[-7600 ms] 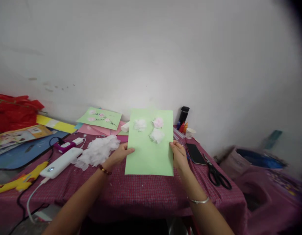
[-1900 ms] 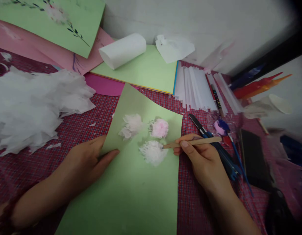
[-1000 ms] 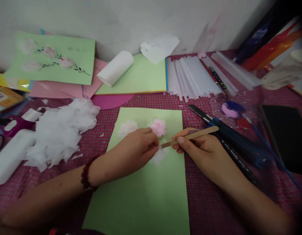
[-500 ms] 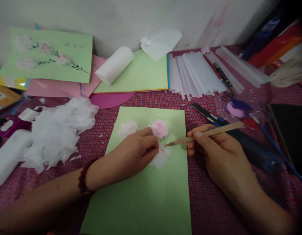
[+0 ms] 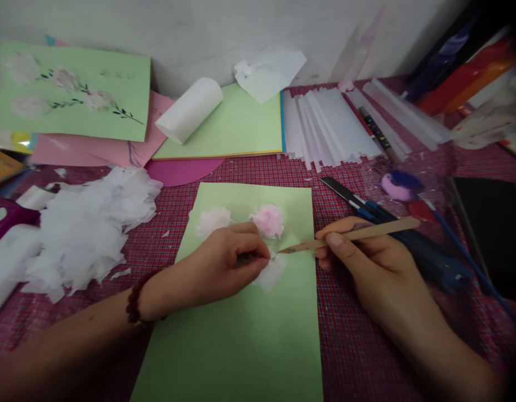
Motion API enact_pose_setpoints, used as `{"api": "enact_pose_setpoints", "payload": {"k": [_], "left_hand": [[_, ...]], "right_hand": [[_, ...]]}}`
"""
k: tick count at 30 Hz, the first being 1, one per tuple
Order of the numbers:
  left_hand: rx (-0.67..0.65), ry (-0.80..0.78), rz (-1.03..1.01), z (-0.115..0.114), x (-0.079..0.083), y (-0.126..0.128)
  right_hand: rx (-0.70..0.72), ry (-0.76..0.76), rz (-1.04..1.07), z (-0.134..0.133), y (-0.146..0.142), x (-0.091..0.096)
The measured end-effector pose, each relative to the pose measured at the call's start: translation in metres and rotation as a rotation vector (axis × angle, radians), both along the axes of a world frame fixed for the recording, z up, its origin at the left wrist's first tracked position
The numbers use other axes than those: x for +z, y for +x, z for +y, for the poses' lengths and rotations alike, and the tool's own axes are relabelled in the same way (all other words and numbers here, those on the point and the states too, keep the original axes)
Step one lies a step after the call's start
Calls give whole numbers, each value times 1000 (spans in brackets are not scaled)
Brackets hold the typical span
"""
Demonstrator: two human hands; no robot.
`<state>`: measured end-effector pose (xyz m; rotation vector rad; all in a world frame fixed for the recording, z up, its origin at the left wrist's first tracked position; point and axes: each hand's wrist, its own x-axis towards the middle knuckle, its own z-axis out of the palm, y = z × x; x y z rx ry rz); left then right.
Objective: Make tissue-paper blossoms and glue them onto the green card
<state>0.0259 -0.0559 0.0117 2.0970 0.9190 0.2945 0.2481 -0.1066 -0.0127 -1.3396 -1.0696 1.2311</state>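
Note:
A green sheet of paper [image 5: 233, 340] lies before me with two tissue flowers, a pale one [image 5: 214, 219] and a pinker one [image 5: 268, 220]. Below the pink one is a white tissue piece [image 5: 271, 273]. My left hand [image 5: 224, 259] rests over the sheet, thumb and fingers pinched at this piece's upper edge; the exact grip is partly hidden. My right hand [image 5: 367, 262] holds a flat wooden stick [image 5: 379, 229] between thumb and fingers. Its pointed, stained tip meets the tissue beside my left fingertips.
A heap of white tissue pieces [image 5: 86, 229] sits left, near purple-handled scissors [image 5: 15, 218]. Behind are a finished flower card [image 5: 115, 120], a paper roll [image 5: 191, 111] and glue sticks [image 5: 329, 128]. A dark blue cutter-like tool [image 5: 429, 262] lies under my right hand's side.
The stick's tip has moved slightly down and left toward my left fingertips. My left fingers have shifted a little at the tissue. The whole view has drifted slightly.

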Motion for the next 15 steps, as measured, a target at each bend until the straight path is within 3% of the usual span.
{"api": "enact_pose_setpoints", "payload": {"k": [6,12,15], "left_hand": [[8,-26,-13,2,-1,1],[142,-163,48,5,2,3],[161,-227,26,5,3,3]], "right_hand": [[90,58,-156,1,-4,8],[135,47,-119,-1,-4,6],[64,-39,-31,-2,-2,4]]}}
